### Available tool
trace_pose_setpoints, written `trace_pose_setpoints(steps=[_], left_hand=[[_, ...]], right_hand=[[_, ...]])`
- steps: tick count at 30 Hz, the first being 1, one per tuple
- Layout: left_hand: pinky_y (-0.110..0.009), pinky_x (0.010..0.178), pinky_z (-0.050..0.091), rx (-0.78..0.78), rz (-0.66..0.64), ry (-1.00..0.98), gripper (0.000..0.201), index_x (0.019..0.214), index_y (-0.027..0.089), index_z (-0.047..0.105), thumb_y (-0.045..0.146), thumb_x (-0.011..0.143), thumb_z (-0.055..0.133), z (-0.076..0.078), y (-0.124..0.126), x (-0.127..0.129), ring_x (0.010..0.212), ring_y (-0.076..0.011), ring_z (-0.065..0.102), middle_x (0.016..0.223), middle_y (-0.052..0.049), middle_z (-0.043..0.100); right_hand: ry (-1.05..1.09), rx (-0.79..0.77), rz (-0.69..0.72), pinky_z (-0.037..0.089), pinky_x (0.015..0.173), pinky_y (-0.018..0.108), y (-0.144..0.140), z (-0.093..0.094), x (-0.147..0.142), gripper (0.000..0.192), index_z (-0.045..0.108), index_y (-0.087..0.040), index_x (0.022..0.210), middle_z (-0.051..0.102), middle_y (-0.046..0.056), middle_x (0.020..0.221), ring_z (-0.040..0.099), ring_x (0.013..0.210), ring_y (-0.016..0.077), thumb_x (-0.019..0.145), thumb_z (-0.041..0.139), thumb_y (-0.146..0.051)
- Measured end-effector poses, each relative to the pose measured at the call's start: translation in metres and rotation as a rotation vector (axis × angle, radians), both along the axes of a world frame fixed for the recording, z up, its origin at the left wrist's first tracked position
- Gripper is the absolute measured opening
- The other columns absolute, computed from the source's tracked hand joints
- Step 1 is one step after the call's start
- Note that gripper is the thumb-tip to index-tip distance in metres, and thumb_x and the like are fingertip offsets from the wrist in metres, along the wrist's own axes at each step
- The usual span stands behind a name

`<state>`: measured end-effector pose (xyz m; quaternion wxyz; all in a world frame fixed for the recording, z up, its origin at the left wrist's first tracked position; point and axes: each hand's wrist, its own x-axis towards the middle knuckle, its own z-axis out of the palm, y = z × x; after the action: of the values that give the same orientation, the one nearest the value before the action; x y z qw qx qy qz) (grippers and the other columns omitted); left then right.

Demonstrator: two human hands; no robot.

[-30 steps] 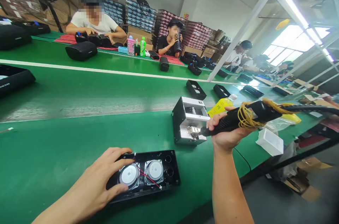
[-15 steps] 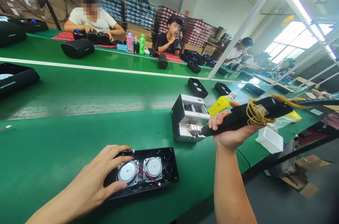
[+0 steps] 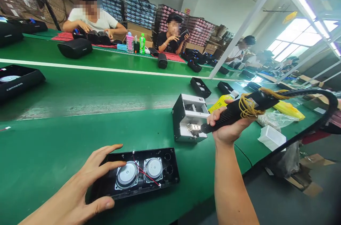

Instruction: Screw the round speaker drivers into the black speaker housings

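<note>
The right grip squeezes a long black screwdriver, best aimed straight at the boxy silver-and-black metal machine ahead; the left grip is spread around a long black plastic case.

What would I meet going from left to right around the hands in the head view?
Left hand → black rectangular speaker casing → silver-and-black boxy machine → right hand gripping a black cylindrical tool → white rectangular plastic box.
</note>
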<state>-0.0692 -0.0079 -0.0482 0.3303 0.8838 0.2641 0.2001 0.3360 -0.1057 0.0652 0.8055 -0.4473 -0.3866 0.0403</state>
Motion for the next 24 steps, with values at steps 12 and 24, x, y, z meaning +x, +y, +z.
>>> trace_pose_setpoints(steps=[12,24], left_hand=[[-0.068,0.122,0.043,-0.012,-0.046,0.024,0.072,0.148,0.048,0.060,0.087,0.088,0.060,-0.008,-0.004,-0.004,0.159,-0.0424,0.037,0.181,-0.001,0.023],[-0.064,0.115,0.054,0.154,-0.115,0.006,0.052,0.142,0.040,0.065,0.034,0.092,0.078,-0.013,-0.005,0.005,0.154,-0.0408,0.042,0.175,-0.007,0.033]], right_hand=[[0.003,0.003,-0.001,0.035,0.036,0.024,0.000,0.000,-0.003,0.077,0.060,-0.024,0.103,0.050,-0.008,0.051,0.041,0.034,0.0135,0.083,0.048,-0.097],[-0.003,0.012,0.072,0.034,0.032,0.024,-0.009,0.004,-0.004,0.081,0.071,-0.025,0.105,0.050,-0.007,0.047,0.037,0.030,0.0128,0.079,0.052,-0.099]])
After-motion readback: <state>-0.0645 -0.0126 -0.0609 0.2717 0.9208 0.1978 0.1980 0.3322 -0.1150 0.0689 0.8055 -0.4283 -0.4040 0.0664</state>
